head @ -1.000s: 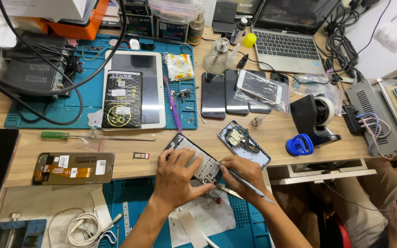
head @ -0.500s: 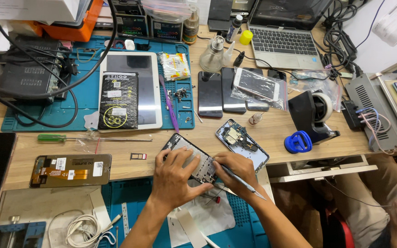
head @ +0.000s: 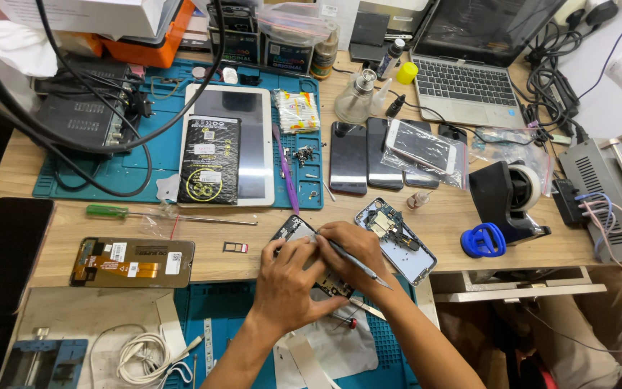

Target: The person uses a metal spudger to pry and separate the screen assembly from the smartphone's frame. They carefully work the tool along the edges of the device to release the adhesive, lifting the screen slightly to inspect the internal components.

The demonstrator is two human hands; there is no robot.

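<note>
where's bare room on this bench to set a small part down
Bare wood between the screwdriver and the screen, around the sim tray. Also between the phone frame and suction cup. Crowded at both hands and the back.

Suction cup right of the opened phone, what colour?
Blue: the suction cup beside the tape dispenser, clearest in the head view.

A teal work mat (head: 145, 169) is seen upper left, under a white tablet (head: 253, 137); a green-handled screwdriver (head: 109, 211) is spotted at left; a bright blue suction cup (head: 482, 241) is caught at right; a yellow cap (head: 406, 73) is noted up top.
</note>
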